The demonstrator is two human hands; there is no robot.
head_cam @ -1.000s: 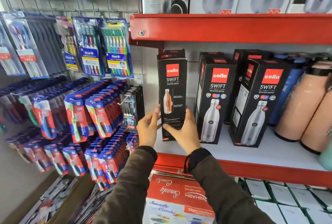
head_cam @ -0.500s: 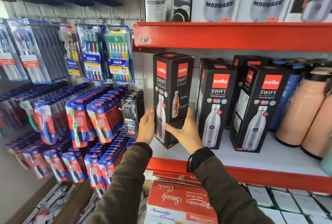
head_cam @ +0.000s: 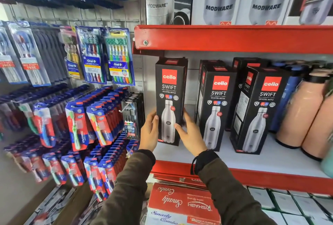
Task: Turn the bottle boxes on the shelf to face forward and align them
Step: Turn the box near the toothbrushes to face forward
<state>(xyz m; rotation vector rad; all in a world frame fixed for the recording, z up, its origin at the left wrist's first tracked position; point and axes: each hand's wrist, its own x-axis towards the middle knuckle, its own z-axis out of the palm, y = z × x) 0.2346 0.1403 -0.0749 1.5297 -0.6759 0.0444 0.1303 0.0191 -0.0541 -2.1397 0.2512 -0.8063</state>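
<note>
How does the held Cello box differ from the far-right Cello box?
The held box faces squarely forward, only its front panel plain; the far-right box sits angled, its left side panel showing. The left hand and right hand grip the held box; nothing touches the far-right box. Both are black, upright Swift boxes.

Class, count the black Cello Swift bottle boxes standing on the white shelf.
4: the black cardboard box held between both hands, one to its right, one at front right, one behind them. More may be hidden behind.
</note>
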